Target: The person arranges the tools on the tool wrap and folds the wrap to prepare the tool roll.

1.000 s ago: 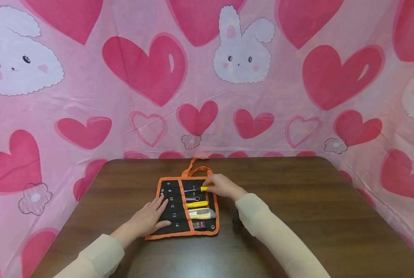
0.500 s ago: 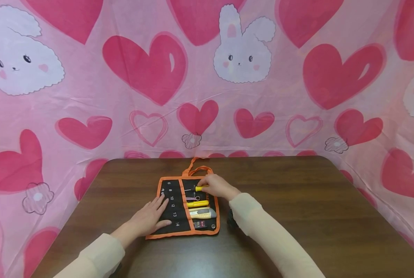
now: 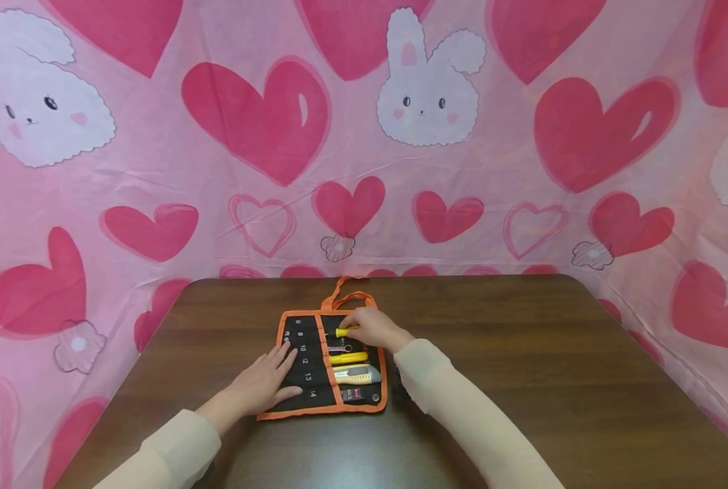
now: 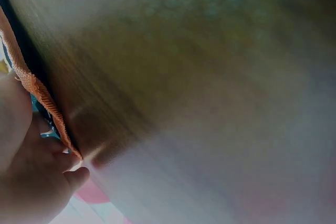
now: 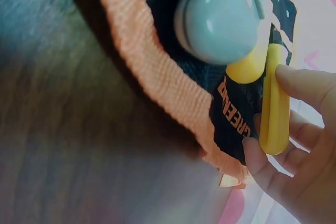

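Observation:
A black tool roll (image 3: 322, 387) with orange edging lies spread on the table, numbers printed on its left pockets. My left hand (image 3: 263, 384) rests on its left part with straight, spread fingers. At the upper right pocket, my right hand (image 3: 376, 327) pinches the yellow handle of a screwdriver (image 5: 275, 103), its thin shaft pointing left toward the pocket edge. How far the shaft sits inside is hidden. Below it, a small ring-ended wrench (image 3: 341, 349), another yellow-handled tool (image 3: 350, 358) and a pale yellow utility knife (image 3: 358, 375) sit in their pockets.
Orange straps (image 3: 339, 293) trail from the roll's far edge. A small dark and red packet (image 3: 353, 394) sits at the roll's near right. The brown wooden table (image 3: 511, 353) extends on both sides, with a pink heart-patterned cloth (image 3: 352, 156) behind it.
My right hand has moved left with the screwdriver, and less of the shaft shows outside the pocket. The left hand has stayed in place on the roll.

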{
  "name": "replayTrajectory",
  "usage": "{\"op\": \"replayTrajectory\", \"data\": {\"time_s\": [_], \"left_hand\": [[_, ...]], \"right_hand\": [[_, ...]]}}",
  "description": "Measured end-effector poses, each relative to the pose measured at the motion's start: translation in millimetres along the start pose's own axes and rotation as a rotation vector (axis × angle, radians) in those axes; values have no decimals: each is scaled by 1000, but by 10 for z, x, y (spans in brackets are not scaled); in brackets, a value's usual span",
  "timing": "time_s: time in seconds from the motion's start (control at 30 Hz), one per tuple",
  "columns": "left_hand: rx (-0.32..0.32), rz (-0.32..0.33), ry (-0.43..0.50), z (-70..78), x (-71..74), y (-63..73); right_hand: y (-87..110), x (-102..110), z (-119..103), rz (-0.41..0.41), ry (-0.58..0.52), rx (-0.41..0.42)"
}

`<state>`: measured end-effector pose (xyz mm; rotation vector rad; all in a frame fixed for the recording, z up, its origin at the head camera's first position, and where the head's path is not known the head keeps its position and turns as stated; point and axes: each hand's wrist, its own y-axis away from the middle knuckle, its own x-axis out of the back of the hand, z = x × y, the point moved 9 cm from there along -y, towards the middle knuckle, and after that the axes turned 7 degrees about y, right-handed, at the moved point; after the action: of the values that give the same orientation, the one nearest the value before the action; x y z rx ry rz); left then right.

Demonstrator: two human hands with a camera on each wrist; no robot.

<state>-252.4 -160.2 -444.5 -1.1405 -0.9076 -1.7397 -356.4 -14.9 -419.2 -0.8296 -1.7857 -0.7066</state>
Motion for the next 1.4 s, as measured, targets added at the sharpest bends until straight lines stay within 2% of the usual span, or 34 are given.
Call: {"op": "replayTrajectory", "data": {"time_s": [0.43,0.8,1.0,1.2,1.4], "left_hand": [[-3,4,-12,-5,7,-8],[-24,5,-2,17,18,7],[-20,4,2,17,26,22],[-15,2,2,19,23,16],[-23,3,6,21,22,11]], "right_hand": [[-32,-41,-56,17,15,-11],[-11,-19,-166,84,172,80],[-47,-87,-144,34,119,56],[-71,-142,-174,-38,130,48],[-87,-148,-172,-32,148,32]]}}
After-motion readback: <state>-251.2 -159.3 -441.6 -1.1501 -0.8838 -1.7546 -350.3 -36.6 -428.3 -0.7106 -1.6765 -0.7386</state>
